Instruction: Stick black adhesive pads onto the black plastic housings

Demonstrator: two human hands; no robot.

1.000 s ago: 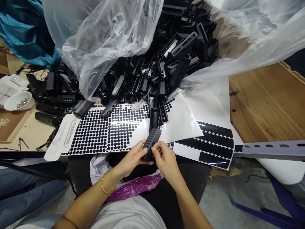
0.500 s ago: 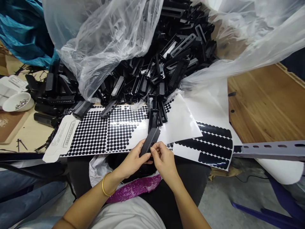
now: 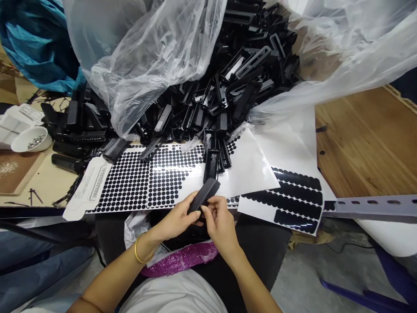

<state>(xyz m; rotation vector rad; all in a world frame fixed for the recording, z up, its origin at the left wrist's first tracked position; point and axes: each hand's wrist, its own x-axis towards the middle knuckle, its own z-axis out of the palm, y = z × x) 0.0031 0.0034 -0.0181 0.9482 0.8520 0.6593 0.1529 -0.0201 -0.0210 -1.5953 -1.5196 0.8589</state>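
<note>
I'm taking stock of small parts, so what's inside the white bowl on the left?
The white bowl holds a loose heap of small, silvery pieces, too small to identify. Those at the bottom, and the bowl's floor beneath them, are covered by the upper ones.

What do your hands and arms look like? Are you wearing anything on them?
Both my left hand and right hand are bare, with no gloves. A thin, round, shiny yellow bangle circles my left wrist. My right wrist has nothing on it. No sleeves show on my forearms.
</note>
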